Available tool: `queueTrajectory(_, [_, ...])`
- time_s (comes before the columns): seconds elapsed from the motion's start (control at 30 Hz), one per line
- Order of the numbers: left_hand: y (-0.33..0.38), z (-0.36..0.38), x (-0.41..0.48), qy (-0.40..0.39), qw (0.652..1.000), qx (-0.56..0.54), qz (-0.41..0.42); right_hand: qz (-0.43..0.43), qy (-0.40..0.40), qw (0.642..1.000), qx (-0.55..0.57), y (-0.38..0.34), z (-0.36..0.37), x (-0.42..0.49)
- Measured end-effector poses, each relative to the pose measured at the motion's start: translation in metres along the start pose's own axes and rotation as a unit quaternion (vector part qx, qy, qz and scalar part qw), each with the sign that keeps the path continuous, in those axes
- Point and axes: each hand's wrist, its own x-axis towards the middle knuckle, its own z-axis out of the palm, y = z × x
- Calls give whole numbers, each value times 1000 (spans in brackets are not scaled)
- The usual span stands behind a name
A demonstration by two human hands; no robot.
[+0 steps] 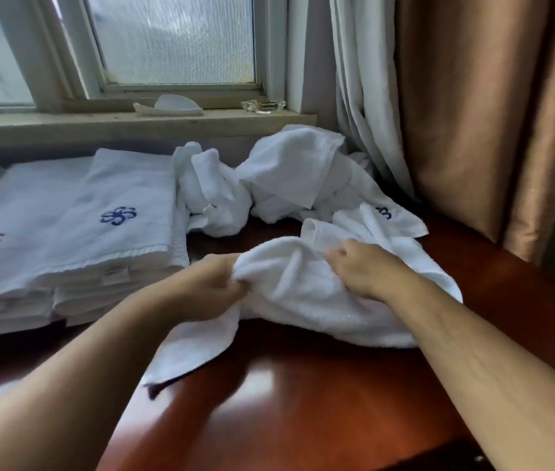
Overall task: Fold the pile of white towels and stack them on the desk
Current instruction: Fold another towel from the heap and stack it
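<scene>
Crumpled cloth takes up the middle of the surface [303,402]. One white towel [306,300] lies bunched there, and a corner of it trails toward the near edge on the left. The left hand [214,287] has its fingers curled round the towel's left edge, pinching a fold. The right hand [361,270] is knuckled into the cloth on the other side, fingers tucked in and gripping the fabric.

Behind them the unfolded pile [286,178] heaps against the wall under the window sill [133,125], its right side touching the white curtain [361,79]. A folded stack [75,232] with a blue emblem sits at the left, its near edge squared, just beside the pile.

Bare polished wood lies open in front of the towel and off to the right, up to the brown curtain [456,113]. A glass dish [263,106] rests on the sill.
</scene>
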Motion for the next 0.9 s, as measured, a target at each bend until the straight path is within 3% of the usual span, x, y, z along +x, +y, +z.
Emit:
queueTrajectory(0.03, [7, -4, -4, -1, 995, -98, -8, -24, 22, 996, 81, -4, -1, -7])
queueTrajectory(0.1, [16, -14, -10, -19, 951, -299, -76, -101, -25, 975, 195, -15, -3, -22])
queueTrajectory(0.17, [18, -21, -13, -68, 912, -372, -158, -140, -103, 975, 135, -18, 4, -31])
queueTrajectory(0.27, [19, -33, -15, -106, 914, -312, -235, -143, -76, 987, 14, -10, 19, -28])
queueTrajectory(0.4, [7, -39, -23, -148, 929, -242, -239, -78, 138, 986, 45, -5, 17, -11])
queueTrajectory(0.47, [3, -36, -21, -121, 967, -65, -213, -68, 218, 973, 33, -5, 19, -3])
queueTrajectory(0.53, [3, -29, -13, 5, 967, 160, -200, -84, 265, 960, 19, -11, 28, 0])
queueTrajectory(0.6, [8, -14, -6, 160, 928, 311, -128, -112, 235, 965, 42, -16, 37, 1])
queueTrajectory(0.7, [16, 17, -5, 284, 901, 329, 4, -117, 64, 984, 120, -15, 45, 2])
queueTrajectory(0.77, [19, 37, -10, 263, 932, 249, 18, -100, -37, 978, 180, -10, 45, 1])
queueTrajectory(0.8, [18, 46, -12, 214, 950, 225, -13, -86, -70, 977, 184, -7, 46, 1])
queueTrajectory(0.9, [7, 63, -14, 66, 954, 285, -69, -87, -56, 994, -27, 4, 49, 8])
